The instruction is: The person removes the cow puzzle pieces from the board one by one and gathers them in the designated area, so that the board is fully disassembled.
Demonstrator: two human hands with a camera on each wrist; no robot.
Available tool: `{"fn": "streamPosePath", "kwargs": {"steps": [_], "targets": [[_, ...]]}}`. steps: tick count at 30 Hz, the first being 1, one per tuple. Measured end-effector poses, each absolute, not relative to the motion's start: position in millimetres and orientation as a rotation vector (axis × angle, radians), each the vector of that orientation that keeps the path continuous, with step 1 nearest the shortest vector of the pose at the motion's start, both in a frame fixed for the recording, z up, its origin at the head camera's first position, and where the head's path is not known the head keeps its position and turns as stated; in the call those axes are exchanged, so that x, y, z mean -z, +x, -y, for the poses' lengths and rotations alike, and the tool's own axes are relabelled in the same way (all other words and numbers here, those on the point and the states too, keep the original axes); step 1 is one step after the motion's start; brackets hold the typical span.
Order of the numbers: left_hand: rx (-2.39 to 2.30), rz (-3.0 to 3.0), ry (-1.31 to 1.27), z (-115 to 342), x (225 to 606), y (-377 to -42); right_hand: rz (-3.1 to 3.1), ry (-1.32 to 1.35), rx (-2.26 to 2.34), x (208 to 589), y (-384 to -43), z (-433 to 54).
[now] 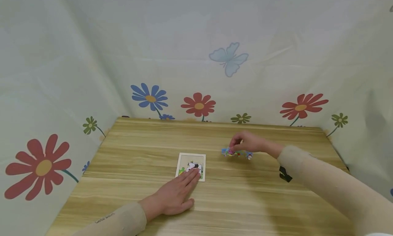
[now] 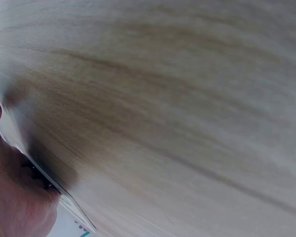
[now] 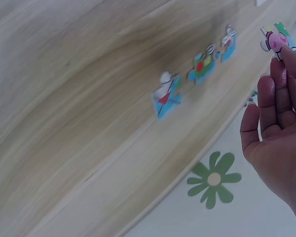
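A small framed puzzle board [image 1: 202, 157] lies on the table, left of centre. Inside its pale frame sits a black-and-white piece [image 1: 191, 165] beside a bit of green. My left hand [image 1: 173, 196] rests on the board's lower part, fingers straight, covering some of it; in the left wrist view only part of the hand [image 2: 19, 197] shows. To the right, my right hand [image 1: 247, 142] pinches a pink jigsaw piece [image 3: 276, 42] between thumb and fingers, raised off the table. Three blue jigsaw pieces lie in a row near it: one [image 3: 166, 96], another [image 3: 203, 66] and a third [image 3: 228, 43].
The wood-grain table [image 1: 147, 137] ends at a back edge against a light flower-print curtain [image 1: 172, 58]. A black object [image 1: 285, 174] shows beneath my right forearm. Another dark thing [image 1: 125, 116] pokes up at the back left corner.
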State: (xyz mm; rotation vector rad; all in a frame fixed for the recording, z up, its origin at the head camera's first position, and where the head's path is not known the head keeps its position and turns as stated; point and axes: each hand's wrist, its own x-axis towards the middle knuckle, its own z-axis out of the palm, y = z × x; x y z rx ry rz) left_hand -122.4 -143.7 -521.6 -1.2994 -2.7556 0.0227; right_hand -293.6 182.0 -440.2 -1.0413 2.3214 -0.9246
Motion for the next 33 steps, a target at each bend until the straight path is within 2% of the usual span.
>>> {"fn": "streamPosePath", "kwargs": {"steps": [33], "targets": [[0.010,2.777,-1.293,144.6,522.2,-122.3,-2.446,-1.224,0.599,475.6,-289.2,-155.9]]}}
